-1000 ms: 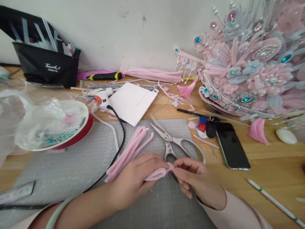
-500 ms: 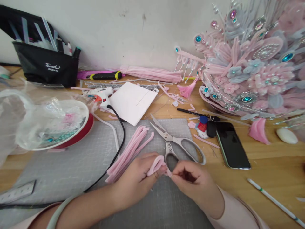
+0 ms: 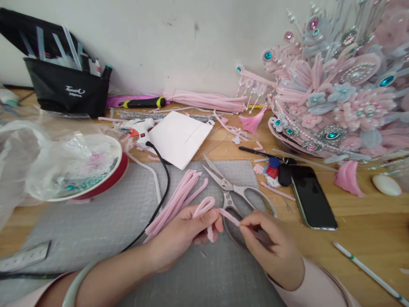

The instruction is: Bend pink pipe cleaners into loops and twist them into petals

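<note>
Left hand [image 3: 187,230]: thumb pressed down over curled fingers
Right hand [image 3: 276,247]: thumb-and-forefinger pinch, near the left fingers
Left forearm [image 3: 128,264]: slanting back from its fingers

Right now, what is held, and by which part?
A pink pipe cleaner: the left hand pinches the base of its loop, the right hand its outstretched end.

The pipe cleaner [image 3: 229,216] looks fuzzy and matt, the scissors [image 3: 225,184] smooth metal, the phone [image 3: 313,197] glossy, the worktop [image 3: 361,221] wooden.
</note>
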`<state>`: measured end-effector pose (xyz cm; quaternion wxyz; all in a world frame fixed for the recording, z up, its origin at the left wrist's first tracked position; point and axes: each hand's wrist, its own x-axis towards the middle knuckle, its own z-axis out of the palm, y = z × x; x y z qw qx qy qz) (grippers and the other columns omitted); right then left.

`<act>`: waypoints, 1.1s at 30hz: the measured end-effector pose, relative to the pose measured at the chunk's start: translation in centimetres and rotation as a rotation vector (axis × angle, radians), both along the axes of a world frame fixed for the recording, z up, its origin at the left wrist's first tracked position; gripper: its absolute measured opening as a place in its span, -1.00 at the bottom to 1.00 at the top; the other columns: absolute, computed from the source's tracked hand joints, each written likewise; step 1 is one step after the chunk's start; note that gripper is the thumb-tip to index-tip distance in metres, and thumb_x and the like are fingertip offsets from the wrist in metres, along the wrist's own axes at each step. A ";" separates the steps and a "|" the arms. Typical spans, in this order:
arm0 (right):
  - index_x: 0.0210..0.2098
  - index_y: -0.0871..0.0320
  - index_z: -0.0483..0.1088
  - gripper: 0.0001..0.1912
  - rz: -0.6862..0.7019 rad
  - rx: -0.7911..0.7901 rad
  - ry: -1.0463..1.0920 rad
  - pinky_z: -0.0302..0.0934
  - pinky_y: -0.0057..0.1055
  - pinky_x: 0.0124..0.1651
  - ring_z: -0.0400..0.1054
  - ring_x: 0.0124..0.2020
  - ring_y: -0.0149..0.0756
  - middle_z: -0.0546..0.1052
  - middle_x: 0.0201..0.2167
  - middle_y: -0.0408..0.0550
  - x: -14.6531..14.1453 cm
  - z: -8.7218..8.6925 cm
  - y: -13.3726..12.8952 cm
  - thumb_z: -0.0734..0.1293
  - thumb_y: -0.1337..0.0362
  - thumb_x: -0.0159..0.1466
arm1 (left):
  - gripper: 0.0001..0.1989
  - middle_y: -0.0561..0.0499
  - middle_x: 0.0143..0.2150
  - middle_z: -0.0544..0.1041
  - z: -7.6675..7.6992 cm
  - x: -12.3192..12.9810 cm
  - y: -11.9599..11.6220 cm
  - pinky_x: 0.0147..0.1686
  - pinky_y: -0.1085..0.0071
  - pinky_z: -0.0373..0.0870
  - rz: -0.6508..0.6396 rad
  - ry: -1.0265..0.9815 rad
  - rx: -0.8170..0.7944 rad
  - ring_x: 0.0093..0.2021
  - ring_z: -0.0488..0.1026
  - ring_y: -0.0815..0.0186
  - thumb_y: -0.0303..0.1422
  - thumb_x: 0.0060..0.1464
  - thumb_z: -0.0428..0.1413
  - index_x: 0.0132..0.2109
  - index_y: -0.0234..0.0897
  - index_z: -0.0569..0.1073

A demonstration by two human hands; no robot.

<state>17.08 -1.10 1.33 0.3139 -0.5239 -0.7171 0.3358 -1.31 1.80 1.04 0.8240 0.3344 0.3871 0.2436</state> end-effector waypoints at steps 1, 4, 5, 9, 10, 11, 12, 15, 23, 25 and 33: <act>-0.48 0.16 0.29 -0.89 -0.036 -0.015 0.008 0.08 -0.51 -0.52 0.21 -0.59 -0.42 0.33 -0.62 -0.16 0.0 0.1 0.0 0.19 0.36 0.17 | -0.67 0.11 -0.61 0.25 -0.1 -0.1 0.0 -0.62 0.50 -0.14 0.003 0.014 0.004 -0.60 0.03 0.49 -0.18 0.06 -0.02 -0.49 -0.35 0.35; -0.48 0.16 0.30 -0.87 -0.151 -0.063 0.041 0.11 -0.52 -0.50 0.23 -0.56 -0.41 0.36 -0.60 -0.16 0.0 0.2 0.2 0.20 0.32 0.18 | -0.65 0.12 -0.63 0.20 -0.2 -0.2 0.1 -0.60 0.48 -0.12 0.016 -0.011 0.009 -0.60 0.03 0.48 -0.18 0.06 -0.03 -0.55 -0.33 0.28; -0.48 0.16 0.31 -0.87 -0.169 -0.090 0.055 0.11 -0.52 -0.50 0.24 -0.56 -0.41 0.36 -0.60 -0.16 0.0 0.2 0.3 0.20 0.31 0.18 | -0.64 0.13 -0.63 0.18 -0.3 -0.2 0.1 -0.60 0.48 -0.11 0.017 -0.030 0.021 -0.60 0.02 0.47 -0.18 0.08 -0.05 -0.56 -0.32 0.25; -0.50 0.17 0.34 -0.91 0.008 -0.226 0.135 0.13 -0.52 -0.47 0.25 -0.54 -0.42 0.39 -0.59 -0.15 -0.1 0.2 0.7 0.25 0.36 0.13 | -0.60 0.16 -0.64 0.11 -0.5 -0.1 0.0 -0.57 0.47 -0.07 0.003 -0.027 0.110 -0.60 -0.01 0.46 -0.13 0.10 -0.12 -0.58 -0.27 0.13; -0.51 0.17 0.35 -0.92 0.076 -0.231 0.165 0.15 -0.50 -0.42 0.26 -0.51 -0.41 0.40 -0.56 -0.14 -0.2 0.2 0.7 0.27 0.37 0.11 | -0.59 0.17 -0.65 0.10 -0.6 -0.1 -0.1 -0.56 0.47 -0.06 -0.014 0.008 0.145 -0.60 -0.01 0.46 -0.11 0.10 -0.12 -0.59 -0.27 0.12; -0.52 0.18 0.35 -0.94 0.125 -0.228 0.193 0.15 -0.48 -0.39 0.26 -0.48 -0.40 0.41 -0.54 -0.12 -0.2 0.2 0.7 0.29 0.37 0.09 | -0.58 0.17 -0.65 0.10 -0.6 -0.1 -0.1 -0.56 0.47 -0.05 -0.037 0.051 0.185 -0.60 0.00 0.46 -0.10 0.08 -0.11 -0.60 -0.27 0.13; -0.52 0.18 0.36 -0.94 0.150 -0.229 0.222 0.15 -0.47 -0.38 0.25 -0.47 -0.40 0.41 -0.53 -0.12 -0.2 0.1 0.7 0.31 0.36 0.07 | -0.58 0.16 -0.65 0.10 -0.7 0.0 -0.2 -0.55 0.47 -0.04 -0.066 0.089 0.224 -0.60 0.01 0.46 -0.08 0.06 -0.10 -0.60 -0.27 0.14; -0.50 0.20 0.37 -0.89 0.116 -0.402 0.325 0.11 -0.51 -0.50 0.18 -0.55 -0.46 0.35 -0.56 -0.16 -0.4 -0.2 0.5 0.34 0.27 0.06 | -0.57 0.15 -0.62 0.14 -0.8 0.2 -0.5 -0.54 0.47 -0.01 -0.131 0.135 0.290 -0.58 0.05 0.46 -0.05 0.02 -0.07 -0.59 -0.28 0.17; -0.50 0.24 0.36 -0.76 -0.075 -0.860 0.824 0.19 -0.57 -0.66 0.19 -0.73 -0.54 0.34 -0.72 -0.23 -1.2 -0.5 0.4 0.40 0.18 0.00 | -0.67 0.14 -0.53 0.17 -0.3 0.5 -0.5 -0.56 0.50 -0.02 -0.084 0.096 0.197 -0.56 0.03 0.47 -0.11 0.04 -0.05 -0.42 -0.33 0.28; -0.51 0.24 0.38 -0.78 -0.125 -0.880 0.878 0.21 -0.58 -0.66 0.21 -0.73 -0.54 0.35 -0.73 -0.23 -1.2 -0.4 0.5 0.42 0.20 -0.02 | -0.72 0.14 -0.52 0.15 -0.3 0.5 -0.4 -0.55 0.51 0.00 -0.085 0.072 0.212 -0.55 0.04 0.47 -0.17 0.06 -0.03 -0.40 -0.33 0.28; -0.54 0.22 0.43 -0.78 -0.203 -0.875 1.022 -0.17 -0.68 -0.80 0.09 -0.81 -0.61 0.35 -0.78 -0.23 -1.6 -1.3 0.3 0.45 0.19 -0.07 | -0.73 0.13 -0.49 0.27 -0.3 0.7 -0.5 -0.68 0.58 -0.01 -0.218 -0.037 0.147 -0.66 0.06 0.57 -0.18 0.03 0.02 -0.41 -0.32 0.24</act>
